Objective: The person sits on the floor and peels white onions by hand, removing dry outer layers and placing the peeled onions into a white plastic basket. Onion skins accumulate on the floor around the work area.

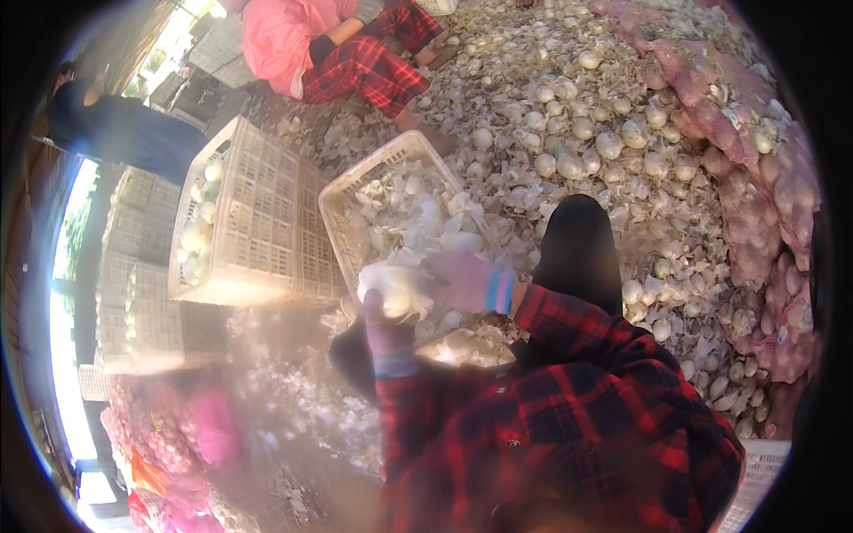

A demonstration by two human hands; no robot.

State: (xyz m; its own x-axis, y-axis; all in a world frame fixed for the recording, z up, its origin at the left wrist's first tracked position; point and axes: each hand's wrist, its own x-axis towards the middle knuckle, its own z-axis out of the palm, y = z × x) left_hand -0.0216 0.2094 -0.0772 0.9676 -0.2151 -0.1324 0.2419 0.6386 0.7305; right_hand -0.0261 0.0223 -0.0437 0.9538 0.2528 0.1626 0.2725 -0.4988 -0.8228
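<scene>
A pale, peeled-looking onion [393,286] sits in my left hand [390,326], which wears a light glove with a blue-banded cuff. My right hand [463,281], gloved the same way, is against the onion's right side. Its fingers are blurred, so whether they grip the onion, loose skin or a small tool cannot be made out. Both hands are over the near end of a plastic crate [336,200], which slants in front of me between my knees. Loose papery onion skins [420,206] fill much of that crate.
Left of it stands a stack of crates [260,213] with onions on top. Onions and skins [580,133] cover the ground at right, bordered by pink mesh sacks [753,220]. A person [346,60] in red plaid trousers sits ahead; another [126,126] is at far left.
</scene>
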